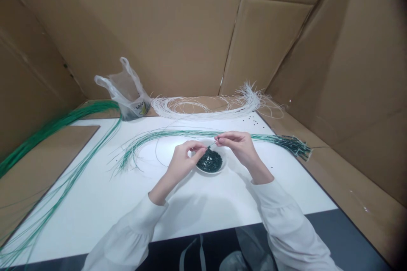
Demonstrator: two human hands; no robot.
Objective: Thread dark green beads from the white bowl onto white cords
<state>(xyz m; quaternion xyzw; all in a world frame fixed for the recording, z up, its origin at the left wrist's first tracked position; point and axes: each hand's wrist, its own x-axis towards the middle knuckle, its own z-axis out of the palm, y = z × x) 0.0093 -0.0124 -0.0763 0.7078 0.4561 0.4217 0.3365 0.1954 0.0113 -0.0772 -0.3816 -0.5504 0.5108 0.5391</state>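
Over a small white bowl [212, 172] my left hand [184, 159] and my right hand [240, 146] face each other, both closed in a pinch. A short, thin pale wire [214, 143] spans the gap between their fingertips. The right fingertips grip its upper end; the left thumb and forefinger hold its lower end beside a small dark bit, perhaps a bead. Small dark green beads [208, 161] fill the bowl below. Just behind the hands, a bundle of green strands [171, 133] lies across the white sheet, its right end [294, 146] covered in dark beads.
Coiled white strands [203, 110] lie along the back. A translucent plastic bag [129, 97] stands at back left. Long green strands [63, 120] run down the left side. Several loose beads [252, 119] dot the white sheet [127, 216]. Cardboard walls [190, 38] enclose the table.
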